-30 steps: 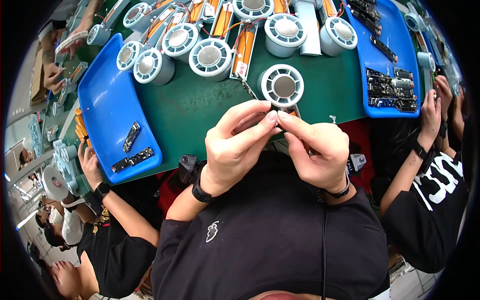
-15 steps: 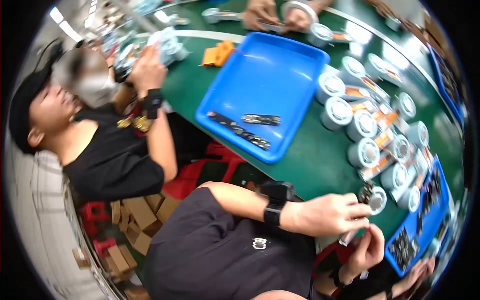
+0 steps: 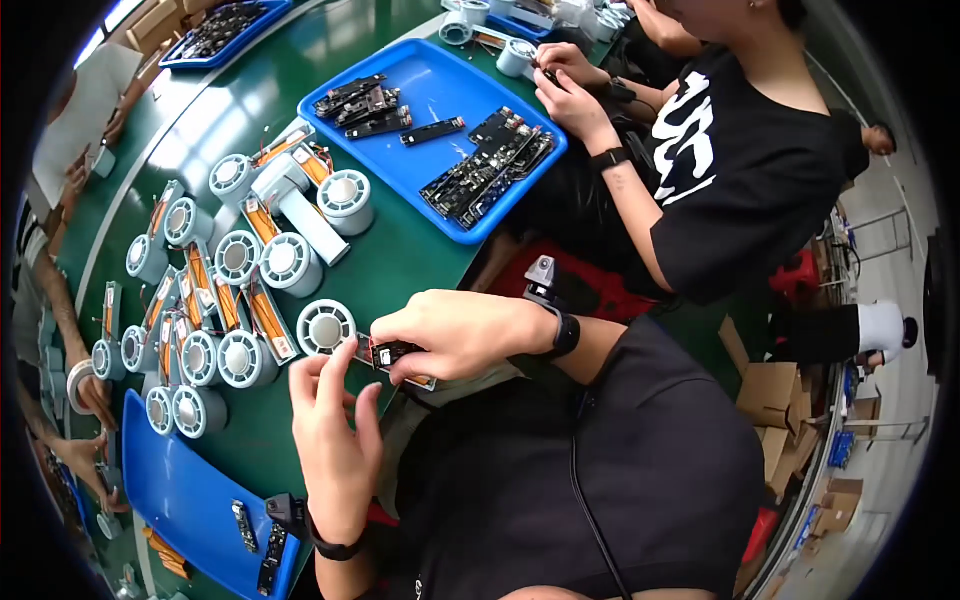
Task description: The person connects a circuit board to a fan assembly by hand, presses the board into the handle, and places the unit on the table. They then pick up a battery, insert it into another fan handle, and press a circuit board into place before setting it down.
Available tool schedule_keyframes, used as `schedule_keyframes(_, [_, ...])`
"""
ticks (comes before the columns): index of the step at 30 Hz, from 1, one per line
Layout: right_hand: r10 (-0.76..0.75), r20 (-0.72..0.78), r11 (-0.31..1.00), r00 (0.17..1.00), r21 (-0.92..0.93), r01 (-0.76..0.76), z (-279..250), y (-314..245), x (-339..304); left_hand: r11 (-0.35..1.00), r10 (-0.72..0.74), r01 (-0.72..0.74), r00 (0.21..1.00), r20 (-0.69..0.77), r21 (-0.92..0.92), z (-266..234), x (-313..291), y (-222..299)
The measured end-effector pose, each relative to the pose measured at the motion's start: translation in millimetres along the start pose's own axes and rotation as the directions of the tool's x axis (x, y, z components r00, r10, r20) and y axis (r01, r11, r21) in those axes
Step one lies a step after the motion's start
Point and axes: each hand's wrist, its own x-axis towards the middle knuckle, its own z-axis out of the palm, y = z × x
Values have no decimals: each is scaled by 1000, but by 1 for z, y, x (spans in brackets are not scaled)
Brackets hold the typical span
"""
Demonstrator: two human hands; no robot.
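My right hand (image 3: 455, 335) pinches a small black circuit board (image 3: 388, 353) between thumb and fingers. Beneath that hand lies the open handle of a pale blue handheld fan, whose round head (image 3: 326, 326) rests on the green table to the left. Thin wires, one red, show between the fan head and the board. My left hand (image 3: 335, 430) is just below the fan head, thumb and fingers apart, with nothing visible held. Its index fingertip is close to the head and wires; whether it touches them I cannot tell.
Several pale blue fans (image 3: 290, 263) with orange parts crowd the left of the green table (image 3: 400, 265). A blue tray (image 3: 470, 80) of circuit boards stands beyond; another blue tray (image 3: 180, 490) is at lower left. A co-worker's hands (image 3: 572, 85) work at the upper right.
The view has swung strongly, so the fans now lie left and a fuller tray shows ahead. My hands were fingertip to fingertip beside a fan; now the left hand's fingers are spread.
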Motion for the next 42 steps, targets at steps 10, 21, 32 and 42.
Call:
schedule_keyframes(10, [36,123,836,992,-548,37,-4,-20,7,730,565,-569,814,136,377,-1,61,-29])
schedule_keyframes(21, [-67,-332,915,941,-397,-75,14,18,5,904,396,-375,915,-76,204,22,53,-29])
schedule_keyframes(32, [-107,-242,985,964,-158,70,15,30,0,849,464,-381,869,-172,366,28,44,-35])
schedule_keyframes(42, [-37,-210,988,977,-151,5,10,36,-3,798,417,-302,901,-117,522,24,43,-10])
